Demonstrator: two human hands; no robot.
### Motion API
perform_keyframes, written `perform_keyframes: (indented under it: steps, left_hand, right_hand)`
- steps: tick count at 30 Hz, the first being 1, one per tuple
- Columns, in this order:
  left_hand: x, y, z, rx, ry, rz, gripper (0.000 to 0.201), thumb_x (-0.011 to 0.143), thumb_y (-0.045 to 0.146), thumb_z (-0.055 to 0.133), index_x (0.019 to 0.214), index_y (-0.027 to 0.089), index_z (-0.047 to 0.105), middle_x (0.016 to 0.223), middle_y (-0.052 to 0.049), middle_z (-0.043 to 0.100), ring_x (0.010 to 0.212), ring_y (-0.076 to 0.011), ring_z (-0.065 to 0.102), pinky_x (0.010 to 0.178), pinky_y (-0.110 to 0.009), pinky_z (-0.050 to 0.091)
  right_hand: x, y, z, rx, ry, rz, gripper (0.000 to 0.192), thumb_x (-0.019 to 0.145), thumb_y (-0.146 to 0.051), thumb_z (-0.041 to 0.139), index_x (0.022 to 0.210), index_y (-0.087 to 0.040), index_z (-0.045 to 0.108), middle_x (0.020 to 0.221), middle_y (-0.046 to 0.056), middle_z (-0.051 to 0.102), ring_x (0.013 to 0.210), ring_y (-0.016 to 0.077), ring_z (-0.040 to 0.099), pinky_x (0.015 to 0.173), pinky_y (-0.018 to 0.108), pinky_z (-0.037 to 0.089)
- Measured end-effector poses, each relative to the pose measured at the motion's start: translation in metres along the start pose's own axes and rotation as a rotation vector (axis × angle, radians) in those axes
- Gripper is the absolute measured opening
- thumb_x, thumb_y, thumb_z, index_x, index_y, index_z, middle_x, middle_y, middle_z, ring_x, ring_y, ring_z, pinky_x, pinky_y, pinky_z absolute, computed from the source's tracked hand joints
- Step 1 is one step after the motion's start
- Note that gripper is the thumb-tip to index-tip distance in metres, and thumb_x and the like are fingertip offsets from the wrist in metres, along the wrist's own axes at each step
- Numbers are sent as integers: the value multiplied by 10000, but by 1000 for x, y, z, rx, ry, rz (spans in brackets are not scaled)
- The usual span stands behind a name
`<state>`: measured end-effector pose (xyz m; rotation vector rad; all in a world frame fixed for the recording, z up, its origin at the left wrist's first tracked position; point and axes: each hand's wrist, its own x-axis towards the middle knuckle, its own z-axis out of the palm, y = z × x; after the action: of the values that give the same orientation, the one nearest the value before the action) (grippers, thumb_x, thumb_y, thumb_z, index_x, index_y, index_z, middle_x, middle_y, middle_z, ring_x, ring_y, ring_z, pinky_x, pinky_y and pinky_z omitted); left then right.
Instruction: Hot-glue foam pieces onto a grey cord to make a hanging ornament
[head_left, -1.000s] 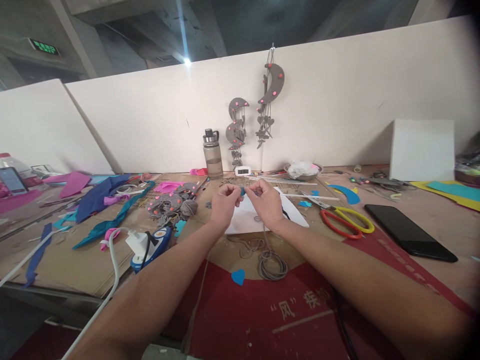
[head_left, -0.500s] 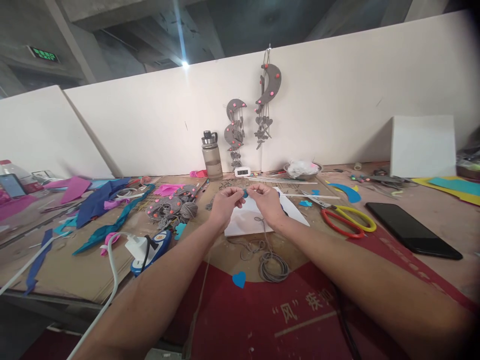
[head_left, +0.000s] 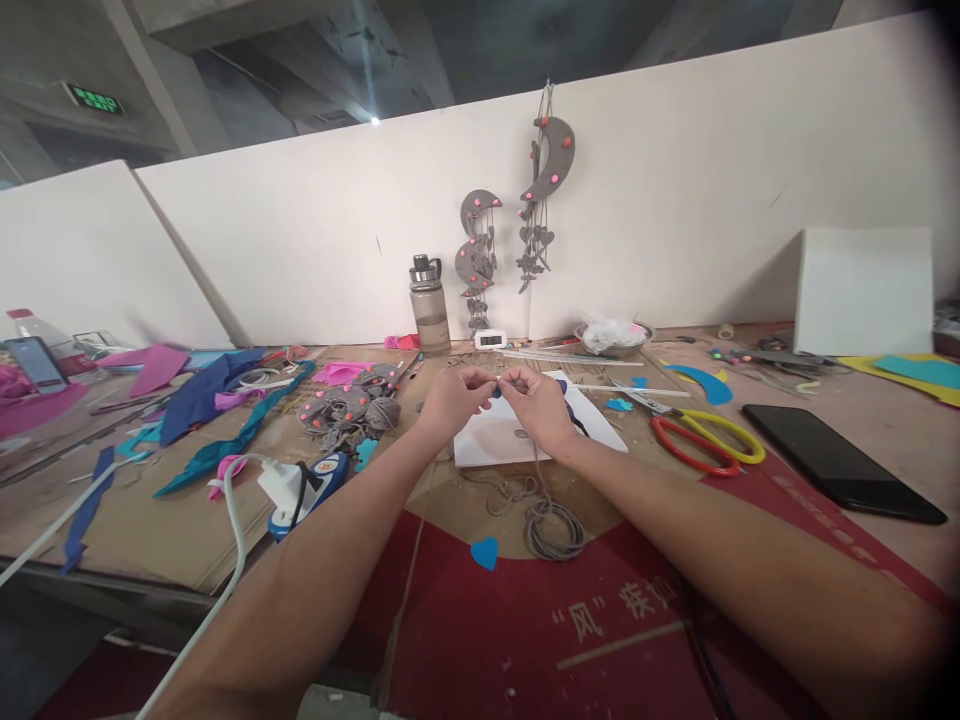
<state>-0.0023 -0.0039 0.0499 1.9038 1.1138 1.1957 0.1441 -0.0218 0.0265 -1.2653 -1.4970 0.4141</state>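
My left hand (head_left: 450, 400) and my right hand (head_left: 541, 408) meet above a white sheet of paper (head_left: 499, 438). Together their fingertips pinch a small blue piece (head_left: 496, 392) with a grey cord running down from it. That cord ends in a loose grey coil (head_left: 553, 528) lying on the table near my right forearm. A blue paper heart (head_left: 484, 552) lies on the red mat just left of the coil.
Red and yellow scissors (head_left: 705, 442) and a black phone (head_left: 840, 462) lie to the right. A blue glue gun (head_left: 304, 490) with a white cable, grey felt pieces (head_left: 349, 408) and coloured scraps sit left. A water bottle (head_left: 429, 305) and hanging moon ornaments (head_left: 544, 190) stand at the back wall.
Both hands stay together pinching the blue piece, with small finger shifts. The view has shifted slightly, so everything sits a little further right in the frame.
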Motion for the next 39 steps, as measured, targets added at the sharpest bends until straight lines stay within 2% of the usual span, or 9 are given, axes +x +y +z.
perform_keyframes:
  steps: [4,8,12,24,32,35,39]
  left_hand:
    - [2,-2,-4,63,15,113,69,708,214,654,694,184,714,621,-26,667,500,-102,531,441,-197,385]
    - [3,-4,-5,-8,43,16,59,700,202,644,695,159,685,576,-29,646,464,-112,549,434,-210,405]
    - [3,-3,-3,-94,98,-45,71,703,204,640,671,141,649,564,-43,647,432,-111,552,431,-214,403]
    - [0,1,3,-100,60,-77,96,728,230,632,714,138,655,569,-43,650,447,-108,558,450,-211,408]
    - [5,-5,0,-293,-108,-140,156,737,258,660,797,116,680,635,-68,670,525,-110,591,540,-236,492]
    - [4,-5,0,-233,-118,-109,192,739,263,660,861,119,696,654,-68,676,538,-114,595,533,-235,493]
    - [1,-5,2,-76,-37,-24,136,728,254,646,770,136,699,644,-53,665,527,-116,588,500,-226,483]
  right_hand:
    - [-1,5,0,0,-19,-29,186,790,-389,545,782,-223,627,584,-36,530,536,120,435,543,247,320]
    - [-1,6,1,6,-13,-93,232,813,-411,540,935,-226,609,563,-54,447,555,132,434,560,251,324]
    - [-4,4,1,2,-5,-119,254,825,-381,528,1022,-223,563,592,-56,451,590,138,455,592,255,341]
    - [-4,3,0,-17,24,-33,238,817,-413,531,894,-227,659,619,-18,571,573,135,484,552,254,337]
    - [-2,8,3,-38,37,-42,205,820,-370,497,848,-214,627,713,4,633,629,138,533,614,257,389]
    - [-3,7,3,-47,35,-37,197,819,-363,495,837,-213,621,698,2,626,625,139,529,619,257,389]
    - [-6,5,3,-50,11,-48,184,823,-361,494,838,-215,605,671,-6,601,613,137,516,612,254,381]
